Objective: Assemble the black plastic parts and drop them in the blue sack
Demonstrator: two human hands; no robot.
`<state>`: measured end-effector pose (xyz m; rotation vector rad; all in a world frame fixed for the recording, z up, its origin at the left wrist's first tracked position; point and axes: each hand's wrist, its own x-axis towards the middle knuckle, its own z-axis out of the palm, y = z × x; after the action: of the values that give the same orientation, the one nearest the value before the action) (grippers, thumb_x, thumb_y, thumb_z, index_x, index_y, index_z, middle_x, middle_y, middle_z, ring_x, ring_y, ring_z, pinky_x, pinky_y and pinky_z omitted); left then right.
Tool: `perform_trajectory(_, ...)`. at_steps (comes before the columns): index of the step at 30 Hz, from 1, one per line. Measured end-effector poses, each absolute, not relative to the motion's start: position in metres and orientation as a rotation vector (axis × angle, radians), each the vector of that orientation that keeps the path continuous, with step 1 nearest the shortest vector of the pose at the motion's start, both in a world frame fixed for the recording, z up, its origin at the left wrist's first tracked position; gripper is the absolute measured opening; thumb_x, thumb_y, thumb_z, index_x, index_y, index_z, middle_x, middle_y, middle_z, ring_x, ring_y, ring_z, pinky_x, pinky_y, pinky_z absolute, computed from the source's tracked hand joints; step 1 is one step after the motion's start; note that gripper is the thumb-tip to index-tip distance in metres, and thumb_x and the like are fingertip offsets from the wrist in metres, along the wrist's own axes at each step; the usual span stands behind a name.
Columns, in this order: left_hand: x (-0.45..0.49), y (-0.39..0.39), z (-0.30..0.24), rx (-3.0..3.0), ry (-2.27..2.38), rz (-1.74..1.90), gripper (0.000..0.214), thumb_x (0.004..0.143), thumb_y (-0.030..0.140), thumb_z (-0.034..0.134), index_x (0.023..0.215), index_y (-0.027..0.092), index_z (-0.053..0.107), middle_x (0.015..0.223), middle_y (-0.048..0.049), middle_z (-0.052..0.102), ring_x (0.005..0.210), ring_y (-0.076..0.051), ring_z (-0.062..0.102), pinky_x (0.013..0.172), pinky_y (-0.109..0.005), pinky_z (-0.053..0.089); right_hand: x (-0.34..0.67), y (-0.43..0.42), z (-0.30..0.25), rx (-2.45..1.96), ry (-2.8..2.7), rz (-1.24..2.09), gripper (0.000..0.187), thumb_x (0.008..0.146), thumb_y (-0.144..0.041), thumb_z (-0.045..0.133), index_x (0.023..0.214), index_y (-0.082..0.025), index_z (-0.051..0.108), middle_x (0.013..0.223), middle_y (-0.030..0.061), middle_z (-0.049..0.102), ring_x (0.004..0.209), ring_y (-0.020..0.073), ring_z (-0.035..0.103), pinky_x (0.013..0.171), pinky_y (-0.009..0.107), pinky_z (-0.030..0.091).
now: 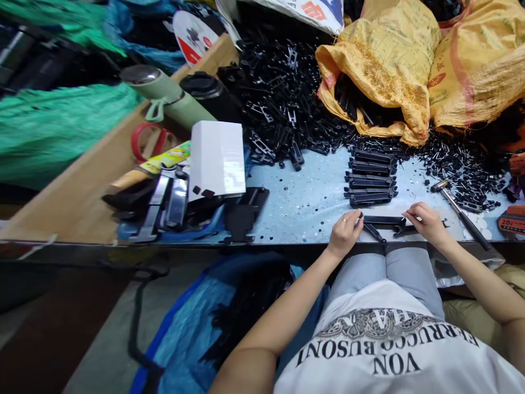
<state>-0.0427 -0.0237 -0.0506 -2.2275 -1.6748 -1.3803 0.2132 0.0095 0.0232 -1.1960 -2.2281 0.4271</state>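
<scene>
Low right-centre of frame, left hand (345,232) & right hand (425,220) each pinch one end of a black plastic part (383,220) flat on the tabletop (311,197) edge, prob. to steady it, w/ a row of like parts (371,178) just above & a hammer (459,210) close at right.

Black plastic strips (371,183) — yellow sacks (381,65) — speckled pale-blue table (307,202).

Orange tool (512,223) cut off at right edge; left hand (344,234) hides black bar (383,220) end.
</scene>
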Motion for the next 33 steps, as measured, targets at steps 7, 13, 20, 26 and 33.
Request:
perform_trajectory(7,-0.045,-0.033,-0.04,-2.454,-1.694,-1.047,0.024,0.088,0.03,0.05,0.103,0.018,0.064,0.107,-0.0152,0.065,0.104,-0.026,0.06,0.085,-0.043,0.05,0.216,0.003,0.023,-1.196,-2.453,0.229,0.035,0.096,-0.035,0.036,0.082,-0.017,0.063,0.091,0.0098,0.062,0.075,0.014,0.059,0.068,0.025,0.048)
perform_trajectory(13,-0.015,-0.027,-0.004,-2.638,-1.62,-0.829,0.034,0.088,0.035,0.048,0.117,0.018,0.056,0.123,-0.0151,0.057,0.122,-0.03,0.046,0.099,-0.049,0.032,0.225,0.002,0.007,-1.077,-2.407,0.355,0.027,0.094,-0.032,0.041,0.102,-0.02,0.064,0.101,0.0111,0.065,0.092,0.018,0.061,0.081,0.034,0.051)
perform_trajectory(20,0.037,-0.01,0.005,-2.938,-1.609,-0.473,0.047,0.079,0.046,0.061,0.11,0.012,0.053,0.099,-0.0128,0.06,0.098,-0.028,0.054,0.081,-0.039,0.041,0.252,0.001,-0.027,-1.016,-2.406,0.346,0.044,0.09,-0.038,0.051,0.128,-0.018,0.051,0.1,0.0114,0.065,0.089,0.0191,0.061,0.08,0.035,0.05)
perform_trajectory(26,0.033,-0.009,-0.003,-2.981,-1.509,-0.483,0.045,0.079,0.044,0.062,0.111,0.014,0.051,0.103,-0.0118,0.058,0.101,-0.028,0.052,0.082,-0.038,0.04,0.265,0.029,-0.025,-0.751,-2.695,0.382,0.048,0.091,-0.041,0.048,0.131,-0.015,0.049,0.08,0.0066,0.064,0.075,0.016,0.058,0.07,0.029,0.048)
perform_trajectory(33,0.039,-0.013,-0.004,-2.833,-1.776,-0.559,0.041,0.078,0.04,0.063,0.109,0.015,0.053,0.102,-0.012,0.058,0.099,-0.029,0.053,0.079,-0.04,0.042,0.265,0.041,-0.022,-0.78,-2.753,0.306,0.048,0.092,-0.043,0.044,0.132,-0.015,0.048,0.082,0.0075,0.062,0.077,0.017,0.055,0.071,0.029,0.046)
